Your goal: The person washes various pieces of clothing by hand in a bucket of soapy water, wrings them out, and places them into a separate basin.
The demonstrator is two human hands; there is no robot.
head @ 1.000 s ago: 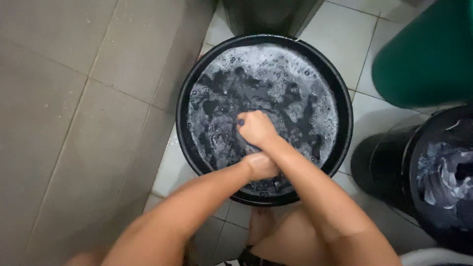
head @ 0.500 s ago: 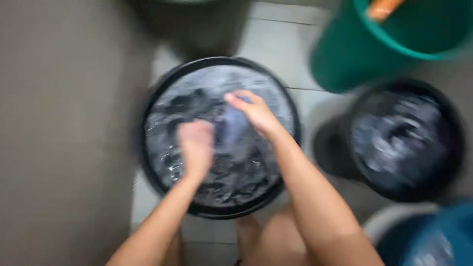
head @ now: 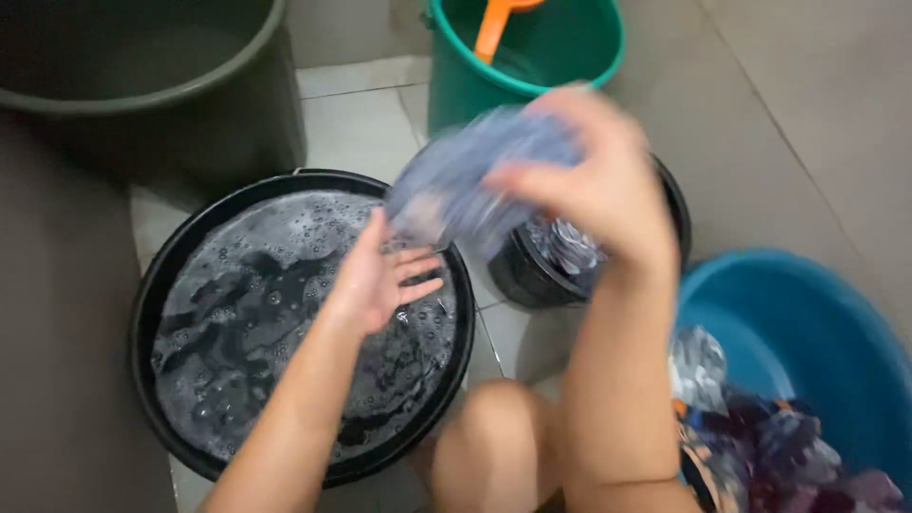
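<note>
wet blue-grey cloth (head: 475, 185) | bunched, blurred | lifted above black basin (head: 157, 285)

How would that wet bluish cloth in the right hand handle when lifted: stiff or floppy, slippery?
The bluish cloth bunches and droops from the right hand, so probably floppy. It hangs above the sudsy black basin, so likely soaked, heavy for its size and somewhat slippery. The left hand is open beneath it.

Motion blurs the right hand (head: 594, 185) and its bluish cloth (head: 475, 180), hiding the grip.
</note>
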